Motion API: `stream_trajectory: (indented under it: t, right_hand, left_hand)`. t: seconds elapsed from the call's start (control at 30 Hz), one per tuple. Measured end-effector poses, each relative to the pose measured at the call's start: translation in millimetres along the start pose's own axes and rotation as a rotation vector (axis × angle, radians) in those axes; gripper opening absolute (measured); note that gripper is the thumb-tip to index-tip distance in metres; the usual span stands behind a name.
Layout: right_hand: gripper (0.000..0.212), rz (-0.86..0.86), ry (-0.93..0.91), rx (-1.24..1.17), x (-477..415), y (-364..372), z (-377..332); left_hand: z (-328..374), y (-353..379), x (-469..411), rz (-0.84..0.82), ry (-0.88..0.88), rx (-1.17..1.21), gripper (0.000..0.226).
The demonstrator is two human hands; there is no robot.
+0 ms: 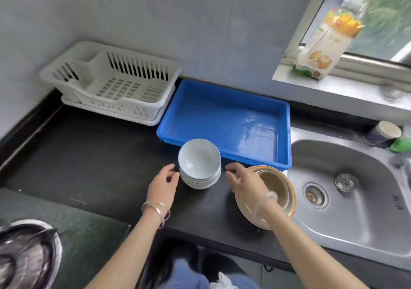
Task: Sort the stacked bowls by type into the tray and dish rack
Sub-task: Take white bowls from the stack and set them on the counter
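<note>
— Hands? Where are they?
— Left hand (163, 185) and right hand (241, 180) flank the white bowl stack (199, 166) on the black counter (93, 161), fingers spread wide, holding nothing.
— Other bowls?
— Tan bowls (278, 190) beside the sink (347, 177). Blue tray (224, 115) and dish rack (115, 84) sit behind.

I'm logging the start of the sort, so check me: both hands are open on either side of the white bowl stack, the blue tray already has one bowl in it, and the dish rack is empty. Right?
Not quite. The head view shows the blue tray holds no bowl. The rest stands: left hand and right hand flank the white bowl stack, and the dish rack is empty.
</note>
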State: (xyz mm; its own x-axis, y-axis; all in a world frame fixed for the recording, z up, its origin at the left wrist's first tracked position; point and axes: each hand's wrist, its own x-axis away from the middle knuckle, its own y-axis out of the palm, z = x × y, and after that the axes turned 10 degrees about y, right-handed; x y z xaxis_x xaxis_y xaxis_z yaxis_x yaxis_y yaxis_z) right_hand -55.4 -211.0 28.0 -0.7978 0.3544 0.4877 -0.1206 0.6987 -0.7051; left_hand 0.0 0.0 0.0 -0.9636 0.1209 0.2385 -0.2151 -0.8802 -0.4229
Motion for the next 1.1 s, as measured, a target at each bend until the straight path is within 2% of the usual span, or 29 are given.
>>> stream_trajectory:
  t: [0.1, 0.2, 0.4, 0.53, 0.63, 0.73, 0.8, 0.97, 1.1]
  right_hand:
    - [0.035, 0.081, 0.058, 0.065, -31, 5, -30]
    - [0.037, 0.115, 0.122, 0.140, -43, 14, -45]
    - [0.022, 0.208, 0.120, 0.333, -51, 22, -56]
    - [0.016, 0.222, 0.142, 0.354, -53, 21, -62]
    - [0.011, 0.220, 0.139, 0.277, -51, 19, -62]
    - [0.026, 0.229, 0.117, 0.188, -45, 15, -56]
    - [0.021, 0.254, 0.111, 0.125, -41, 13, -53]
    - [0.020, 0.292, 0.102, -0.074, -39, 0, -44]
    - [0.018, 0.272, 0.086, -0.153, -40, -10, -35]
  left_hand:
    - [8, 3, -22, -0.004, 0.008, 0.036, 0.037]
    - [9, 7, -34, -0.059, -0.033, 0.083, 0.037]
    - [1, 3, -41, -0.096, -0.034, 0.161, 0.034]
    - [-4, 2, -46, -0.119, -0.043, 0.197, 0.031]
    - [-5, 1, -49, -0.108, -0.062, 0.251, 0.026]
    - [-4, 0, -50, -0.120, -0.055, 0.228, 0.026]
    - [-1, 0, -50, -0.120, -0.049, 0.200, 0.025]
    - [12, 2, -54, -0.090, -0.040, 0.024, 0.030]
    - [23, 9, -53, 0.006, -0.006, -0.116, 0.022]
